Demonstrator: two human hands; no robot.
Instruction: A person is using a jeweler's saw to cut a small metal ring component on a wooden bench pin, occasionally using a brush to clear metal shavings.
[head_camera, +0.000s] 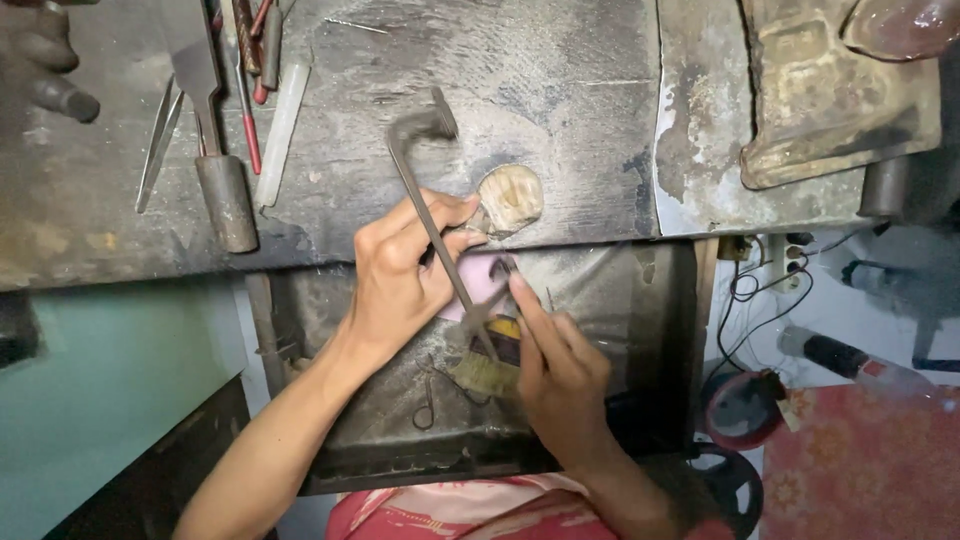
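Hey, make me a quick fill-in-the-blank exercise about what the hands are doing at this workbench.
1. The left hand grips a thin metal ____ frame.
2. The right hand pinches a small piece at the frame's ____ end.
3. The tweezers lie on the bench, ____ of the left hand.

Missing words: saw; lower; left

bench (560, 60): dark, worn, scratched top; pale patch twd right end
far left edge: tweezers (158, 140), flat scraper w/ round handle (215, 150), red-handled tool (248, 125), whitish stick (282, 130), few more tool ends, too cramped to tell
front edge, mid: worn wooden peg (510, 198) sticking out over edge
right end: battered tan block (835, 95), corroded
below front edge: dark metal tray (640, 330), scraps + bent wire (428, 405) in it
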